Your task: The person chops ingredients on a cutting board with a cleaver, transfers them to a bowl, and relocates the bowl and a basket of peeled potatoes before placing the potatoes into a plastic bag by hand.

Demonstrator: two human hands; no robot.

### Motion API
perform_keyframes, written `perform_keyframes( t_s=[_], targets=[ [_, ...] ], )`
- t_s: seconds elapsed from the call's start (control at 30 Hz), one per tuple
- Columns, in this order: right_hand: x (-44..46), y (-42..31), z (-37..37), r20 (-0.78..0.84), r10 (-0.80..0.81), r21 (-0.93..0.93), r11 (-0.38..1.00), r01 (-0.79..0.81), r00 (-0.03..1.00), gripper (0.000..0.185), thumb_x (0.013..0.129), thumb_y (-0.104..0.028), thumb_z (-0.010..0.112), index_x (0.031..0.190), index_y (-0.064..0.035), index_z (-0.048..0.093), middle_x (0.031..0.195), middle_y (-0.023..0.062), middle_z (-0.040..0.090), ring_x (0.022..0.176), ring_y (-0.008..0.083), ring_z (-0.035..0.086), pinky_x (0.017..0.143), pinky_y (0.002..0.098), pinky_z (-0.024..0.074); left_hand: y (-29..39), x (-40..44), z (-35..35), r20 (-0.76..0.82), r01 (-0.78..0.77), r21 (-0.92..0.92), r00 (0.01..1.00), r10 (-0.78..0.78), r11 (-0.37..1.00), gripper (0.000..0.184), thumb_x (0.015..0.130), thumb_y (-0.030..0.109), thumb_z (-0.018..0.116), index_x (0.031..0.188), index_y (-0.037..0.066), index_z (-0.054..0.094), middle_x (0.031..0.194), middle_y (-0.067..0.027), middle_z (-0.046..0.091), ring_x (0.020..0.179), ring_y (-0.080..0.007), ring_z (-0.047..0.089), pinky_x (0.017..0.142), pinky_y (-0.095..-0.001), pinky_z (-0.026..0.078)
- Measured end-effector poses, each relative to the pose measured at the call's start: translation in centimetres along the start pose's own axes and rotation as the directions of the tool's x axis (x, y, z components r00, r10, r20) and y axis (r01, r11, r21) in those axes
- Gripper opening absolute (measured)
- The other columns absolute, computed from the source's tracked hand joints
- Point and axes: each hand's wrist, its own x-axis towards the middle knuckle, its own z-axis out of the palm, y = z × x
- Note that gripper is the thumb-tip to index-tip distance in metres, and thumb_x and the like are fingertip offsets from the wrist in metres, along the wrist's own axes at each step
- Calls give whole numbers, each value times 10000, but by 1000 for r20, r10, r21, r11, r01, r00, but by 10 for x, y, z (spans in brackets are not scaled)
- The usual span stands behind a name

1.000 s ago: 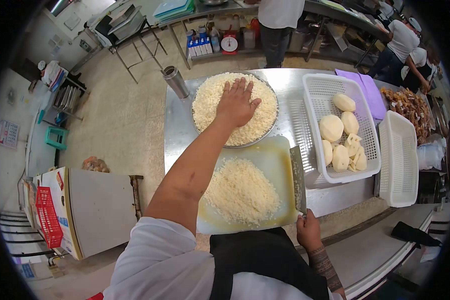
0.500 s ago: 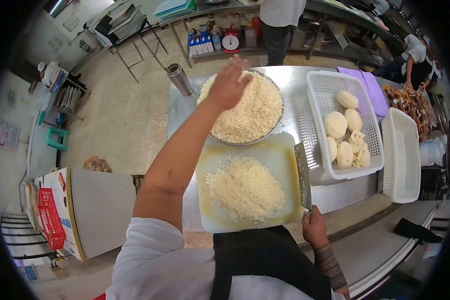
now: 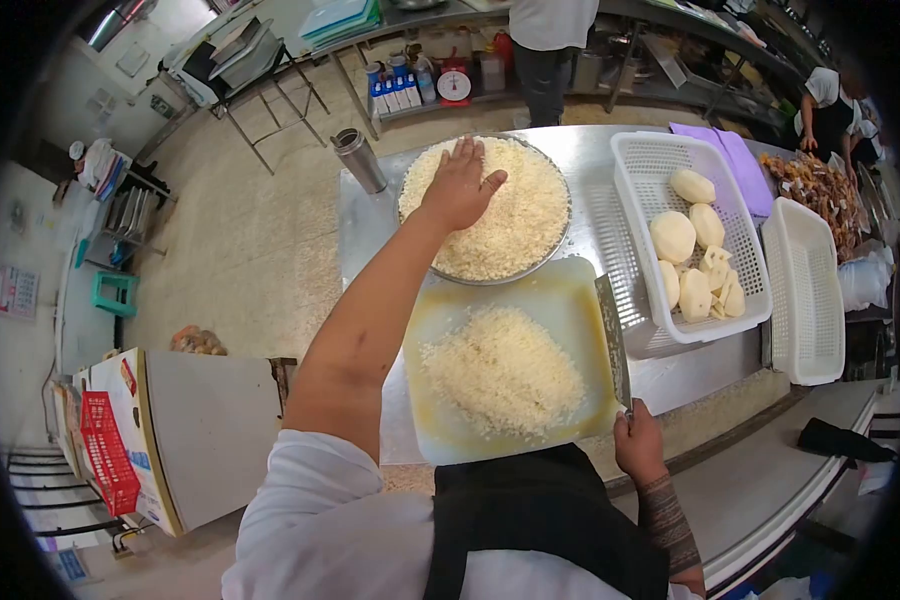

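- A wide round bowl (image 3: 505,281) heaped with finely chopped pale food (image 3: 520,215) sits on a metal counter (image 3: 592,155).
- The person's left hand (image 3: 457,188) lies flat, palm down, on the heap's left side, thumb spread from the fingers.
- Just nearer the person, a cutting board (image 3: 575,285) bears a loose pile (image 3: 505,372) of similar pieces.
- The right hand (image 3: 639,440) is curled around the handle of a cleaver (image 3: 613,335), its blade along the board's right edge.
- Further right, a white basket (image 3: 650,180) contains peeled pale chunks (image 3: 673,237), whole and cut.
- Beyond the counter stands a person in a white top (image 3: 552,25).
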Motion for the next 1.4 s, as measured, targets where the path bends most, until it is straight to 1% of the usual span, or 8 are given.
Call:
perform_keyframes(
  t_s=[0.2,0.3,0.33,0.47,0.77,0.97,1.2,1.4],
  targets=[
    [-1,9,6,5,7,-43,999,-6,1000,338,965,-163,606,1211,68,601,875,310,688,854,503,682,736,548,545,34,-1,-57,-523,-179,-95,846,104,979,274,909,255,769,958,38,610,1114,-210,628,1062,-420,603,945,-489,479],
    [1,14,6,-11,-34,-48,998,33,999,348,962,-160,609,1224,69,599,887,311,690,868,504,682,743,554,541,39,-5,-68,-409,-296,-199,892,195,934,213,926,208,749,1020,34,671,1025,-171,656,1008,-384,639,932,-456,497],
    [1,9,2,1,-36,-54,998,36,999,348,961,-166,613,1218,69,600,888,309,690,867,503,682,746,557,539,50,-14,-84,61,-109,-251,990,128,962,306,950,238,727,1207,75,690,1244,-202,658,1213,-389,610,1064,-445,469],
    [10,-1,-15,103,-34,-120,992,46,994,345,960,-197,625,1193,57,609,880,297,691,863,492,685,752,565,537,73,-72,-73,146,-257,26,957,251,966,584,970,305,689,1491,99,527,1604,-208,426,1494,-357,396,1237,-435,331],
    [38,-19,0,274,-386,-174,881,441,881,319,949,-201,626,1183,16,616,838,247,706,798,446,697,726,544,554,105,-248,-21,0,186,-384,980,-201,905,425,931,151,715,1341,69,640,1474,-161,563,1403,-356,504,1153,-434,425],
    [58,-38,-45,401,-541,-281,695,661,739,216,902,-174,649,1055,-23,641,758,174,692,713,387,696,664,516,547,190,-299,-5,-272,151,-84,947,-168,985,529,865,159,758,1377,101,637,1544,-195,469,1485,-434,367,1217,-546,315],
    [90,-51,-77,405,-838,-312,249,917,365,254,823,-203,749,909,-53,564,777,106,656,767,318,663,749,448,511,297,-261,55,-41,89,90,995,-86,992,873,869,286,739,1628,146,333,1714,-214,172,1563,-479,178,1229,-679,161],
    [95,-41,-96,461,-855,-264,124,957,238,120,861,-134,650,934,-56,596,759,86,627,762,286,658,738,432,506,289,-239,94,-107,202,349,979,-175,915,765,925,231,609,1594,-9,328,1693,-192,276,1575,-436,194,1245,-663,109]
  ],
)
